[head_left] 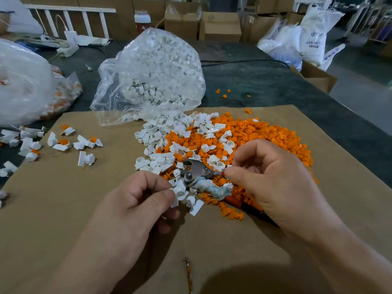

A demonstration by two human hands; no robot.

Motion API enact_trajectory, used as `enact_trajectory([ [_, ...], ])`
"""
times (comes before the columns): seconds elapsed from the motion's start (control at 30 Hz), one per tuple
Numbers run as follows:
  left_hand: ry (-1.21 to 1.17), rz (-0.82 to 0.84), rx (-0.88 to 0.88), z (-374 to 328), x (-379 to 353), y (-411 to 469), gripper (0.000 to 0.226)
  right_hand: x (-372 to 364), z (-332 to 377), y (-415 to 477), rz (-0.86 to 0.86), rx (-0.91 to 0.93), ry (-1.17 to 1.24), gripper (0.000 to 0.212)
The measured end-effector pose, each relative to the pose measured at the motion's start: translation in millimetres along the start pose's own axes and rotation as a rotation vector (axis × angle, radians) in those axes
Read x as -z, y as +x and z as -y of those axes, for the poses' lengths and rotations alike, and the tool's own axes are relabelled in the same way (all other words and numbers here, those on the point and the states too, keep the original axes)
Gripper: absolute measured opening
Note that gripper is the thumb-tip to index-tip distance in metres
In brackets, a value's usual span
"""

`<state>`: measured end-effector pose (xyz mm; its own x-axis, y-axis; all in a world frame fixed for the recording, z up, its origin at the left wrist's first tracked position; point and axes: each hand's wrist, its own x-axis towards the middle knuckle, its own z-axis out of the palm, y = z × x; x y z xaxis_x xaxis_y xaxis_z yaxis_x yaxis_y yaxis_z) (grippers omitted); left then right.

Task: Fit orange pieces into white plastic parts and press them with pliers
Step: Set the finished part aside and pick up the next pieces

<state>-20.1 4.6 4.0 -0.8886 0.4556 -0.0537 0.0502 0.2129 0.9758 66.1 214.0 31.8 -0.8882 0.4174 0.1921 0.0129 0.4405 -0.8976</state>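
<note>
left hand (137,198) pinches white part (179,194) | right hand (271,177) curled, seemingly gripping pliers (195,171) | pliers head just beside part

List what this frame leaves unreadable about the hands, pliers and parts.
- Head view: pliers handles, hidden under the right hand.
- Head view: whatever the right hand pinches, too small to tell.
- Head view: near side of the white part, covered by the left hand.
- Head view: print on the sack, blurred.
</note>
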Motion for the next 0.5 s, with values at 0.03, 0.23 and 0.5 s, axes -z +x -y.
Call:
enact_trajectory([
  [0.03, -0.020, 0.003, -0.001, -1.2, -0.9, -0.9, 0.017, -2.2, 0.6, -1.1, 0.009, -0.031, 0.111, 0.014],
  [0.23, -0.204, 0.051, 0.076, -10.0, -7.6, -5.5, 0.006, -8.3, 9.2, -4.2, 0.169, -0.245, 0.746, 0.020],
  [0.5, -0.422, 0.076, 0.148, -20.7, -12.2, -7.2, 0.023, -12.6, 13.3, -1.6, 0.270, -0.393, 1.015, 0.020],
])
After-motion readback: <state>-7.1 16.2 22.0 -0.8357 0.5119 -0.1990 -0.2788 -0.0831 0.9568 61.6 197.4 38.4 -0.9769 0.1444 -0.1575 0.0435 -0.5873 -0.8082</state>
